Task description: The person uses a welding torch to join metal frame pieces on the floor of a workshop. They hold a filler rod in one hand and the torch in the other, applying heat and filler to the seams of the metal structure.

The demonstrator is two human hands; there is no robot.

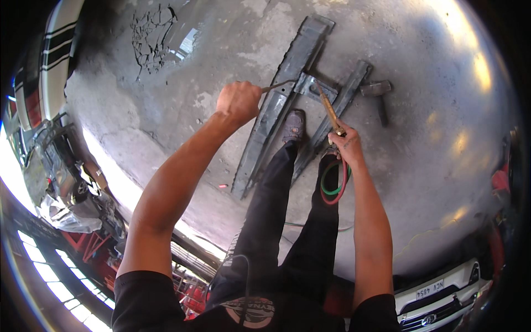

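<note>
My left hand (238, 102) is closed round a thin metal rod (275, 86), whose far end reaches the short cross piece (316, 87) of a steel frame. In my right hand (347, 143) is a brass gas torch (327, 106), its narrow tip pointing at the same cross piece. No flame can be made out. A red and green hose pair (328, 192) loops below that hand. The long grey steel channel (282, 83) lies slanted on the floor, joined by the cross piece to a shorter steel bar (344, 104) on the right.
A hammer (376, 88) with a dark handle lies right of the shorter bar. My shoe (294, 126) stands between the two steel lengths. A white vehicle front (442, 296) is at lower right; car parts (74, 191) crowd the left. The concrete floor (431, 149) has cracks at upper left.
</note>
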